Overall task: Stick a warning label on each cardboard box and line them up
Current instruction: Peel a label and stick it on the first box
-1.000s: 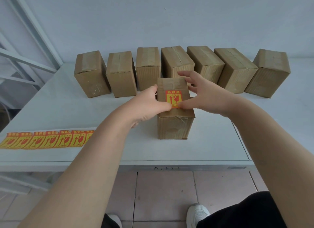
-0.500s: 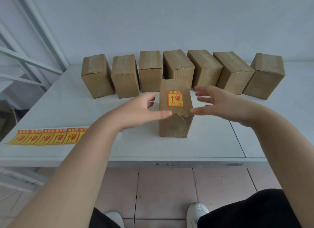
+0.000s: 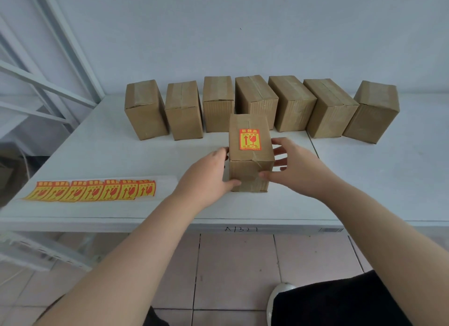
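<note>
I note left hand and right hand clasping the flanks of the labelled brown cardboard box, upright on the white table before the unlabelled row; probably light, stiff, tape-slick, so side walls suit.

Handwritten "A1321" on table edge; warning label text too blurred.

a plain packing or stock room: taped brown cardboard boxes rowed on a white metal worktable, white steel racking left of the table, beige floor tiles beneath it
</note>
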